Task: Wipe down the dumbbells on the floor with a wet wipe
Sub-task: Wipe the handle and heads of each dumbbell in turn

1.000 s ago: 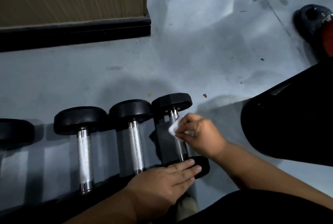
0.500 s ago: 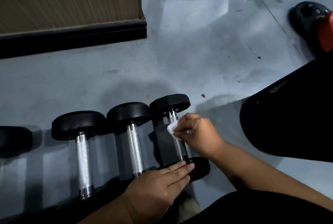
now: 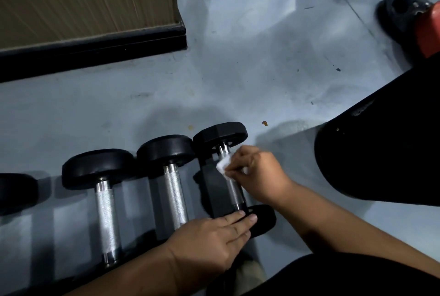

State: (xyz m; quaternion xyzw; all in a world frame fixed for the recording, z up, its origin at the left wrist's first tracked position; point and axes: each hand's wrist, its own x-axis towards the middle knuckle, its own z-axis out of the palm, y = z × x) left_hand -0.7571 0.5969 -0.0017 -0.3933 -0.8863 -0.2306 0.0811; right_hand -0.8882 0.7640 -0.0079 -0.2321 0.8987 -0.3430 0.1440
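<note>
Nearest, the left hand (image 3: 212,236) lies flat-fingered on the near head of the black hexagonal dumbbell with the steel handle (image 3: 234,191), rightmost in the floor row. Beyond, the right hand (image 3: 259,172) pinches a small white wet wipe (image 3: 223,165) against its handle. Heavy, rigid; the limp wipe needs pressing.

Left hand (image 3: 209,236) near, palm down, fingers (image 3: 240,218) straight and together, laid flat over the near head of the dumbbell (image 3: 232,186). Right hand (image 3: 259,172) farther, fingers curled, pinching a wipe (image 3: 223,165) against the handle. Both forearms bare, reaching in from the near right.
</note>
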